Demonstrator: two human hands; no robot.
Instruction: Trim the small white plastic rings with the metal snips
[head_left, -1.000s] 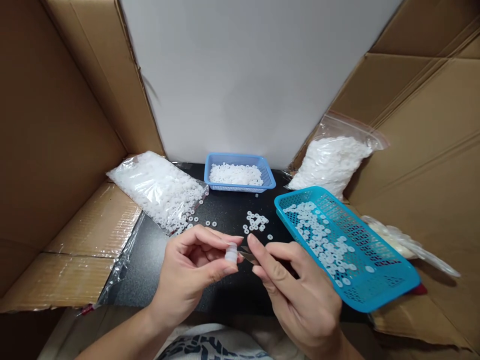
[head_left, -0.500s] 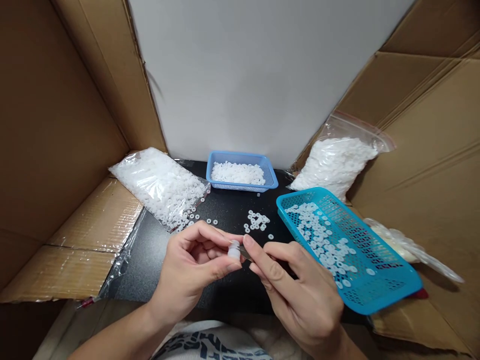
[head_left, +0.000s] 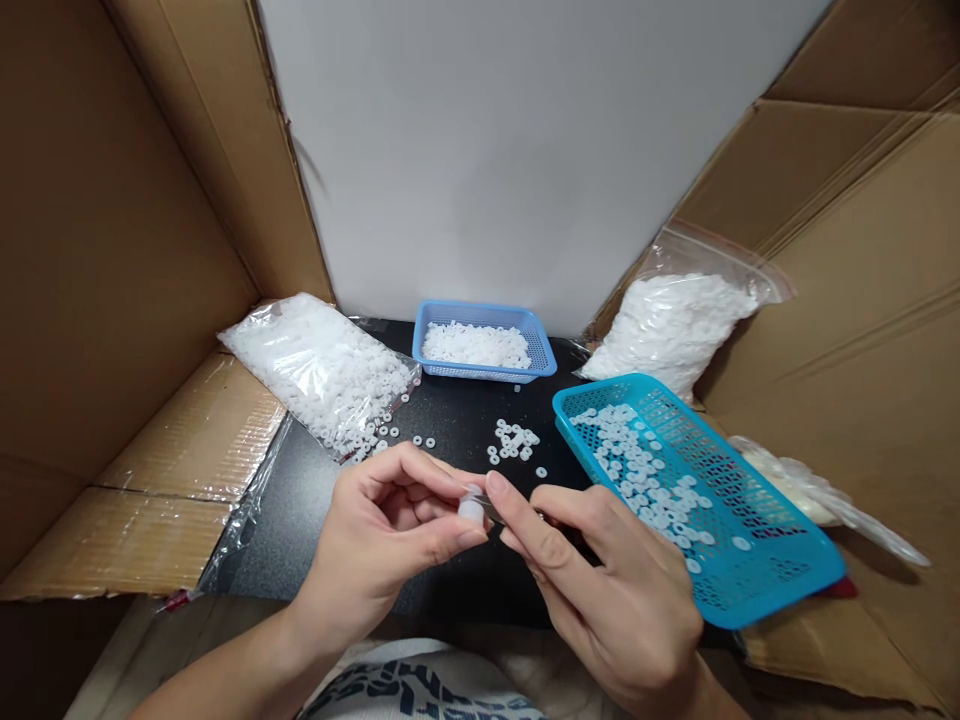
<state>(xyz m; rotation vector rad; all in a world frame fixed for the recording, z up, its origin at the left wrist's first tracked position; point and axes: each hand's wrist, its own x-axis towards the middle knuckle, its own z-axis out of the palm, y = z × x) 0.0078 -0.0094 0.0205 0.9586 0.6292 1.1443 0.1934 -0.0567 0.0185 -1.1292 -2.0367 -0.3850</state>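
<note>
Between the thumb and fingers of my left hand (head_left: 367, 525) is a small, round, white plastic piece (head_left: 471, 509) with a rim at its top. My right hand (head_left: 615, 590) is closed around a pointed metal tool (head_left: 492, 511), its thin grey tip against the right side of the piece. Most of the tool is hidden by my fingers, so its exact kind does not show. Just beyond my hands, a small heap of white plastic rings (head_left: 514, 438) lies on the black tabletop (head_left: 450, 590).
A turquoise basket (head_left: 795, 530) with white rings stands at the right. Farther back is a blue basket (head_left: 551, 372) of small white pieces. An open clear bag (head_left: 315, 370) spills rings on the left; another full bag (head_left: 675, 320) leans against cardboard (head_left: 862, 250) at the right.
My right hand has shifted slightly right and down, with the tool tip still at the white piece. The piece has tilted or turned a little in my left fingers.
</note>
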